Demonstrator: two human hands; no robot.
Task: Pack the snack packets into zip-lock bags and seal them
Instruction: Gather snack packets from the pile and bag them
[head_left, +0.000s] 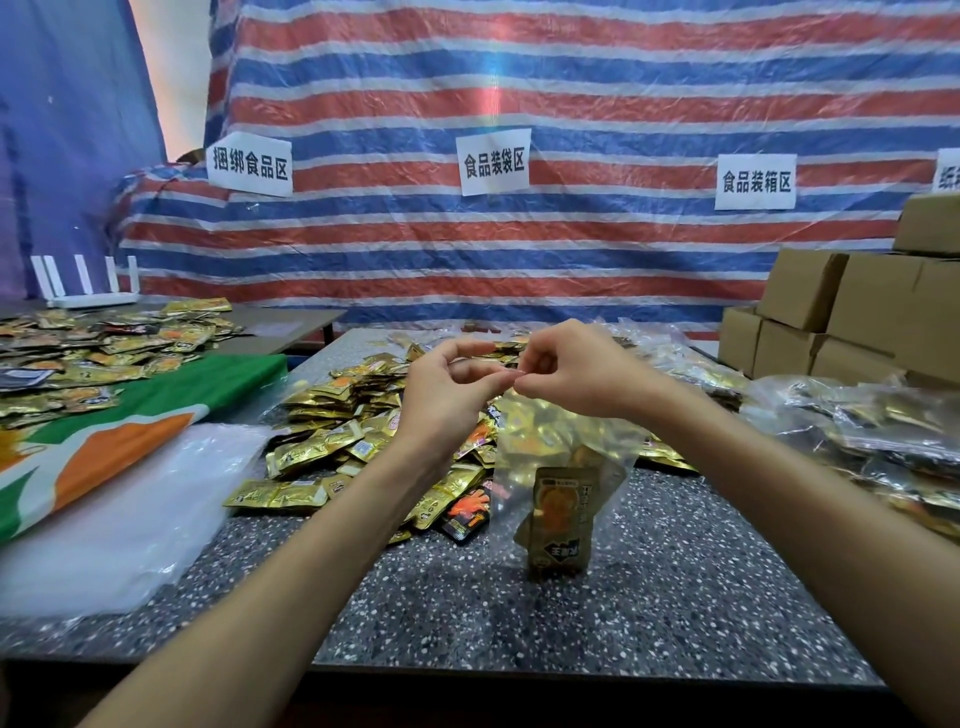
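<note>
The speckled table (675, 597) carries a wide pile of loose snack packets (332, 436), left of the middle and toward the far side. Just right of the pile hangs the zip-lock bag (550, 447), filled with gold packets. Its long axis is upright and its bottom is at the table; whether it rests there, I cannot tell. Both hands are directly above it. The left hand (441, 395) and the right hand (576, 374) pinch its top edge, fingers curled, tips nearly meeting. The bag's mouth seems to run rightward under the right hand, so I judge the sealing press should travel that way.
</note>
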